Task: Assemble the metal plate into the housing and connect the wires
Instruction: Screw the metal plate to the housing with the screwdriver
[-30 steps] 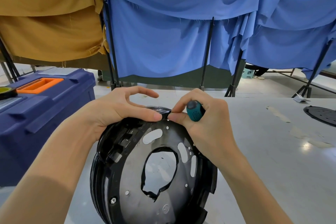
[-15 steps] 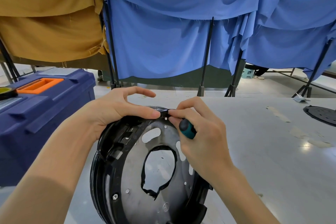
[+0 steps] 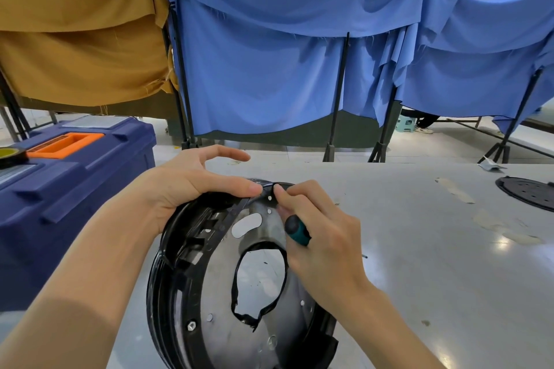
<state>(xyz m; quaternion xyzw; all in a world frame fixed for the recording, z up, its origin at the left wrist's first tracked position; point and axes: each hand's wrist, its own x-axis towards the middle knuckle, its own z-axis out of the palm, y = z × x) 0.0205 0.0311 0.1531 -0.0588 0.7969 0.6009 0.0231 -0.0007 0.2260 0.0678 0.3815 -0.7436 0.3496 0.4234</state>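
Note:
A round black housing [image 3: 168,287] stands tilted on the table in front of me. A grey metal plate [image 3: 215,281] with a large central hole and several slots lies inside it. My left hand [image 3: 192,186] grips the housing's top rim, thumb pressed along the edge. My right hand [image 3: 323,240] holds a screwdriver with a teal and black handle [image 3: 296,231] in its palm. Its fingertips pinch the top edge of the plate beside my left thumb. The screwdriver's tip is hidden behind the hand.
A dark blue toolbox [image 3: 75,177] with an orange handle stands at the left, a tape roll [image 3: 9,154] on its lid. A black round part [image 3: 527,192] lies at the table's far right. Blue and mustard cloths hang on black stands behind.
My right hand has turned and dropped, swinging the screwdriver handle from near the fingertips down into the palm. The housing has tilted slightly. My left hand keeps its grip on the rim.

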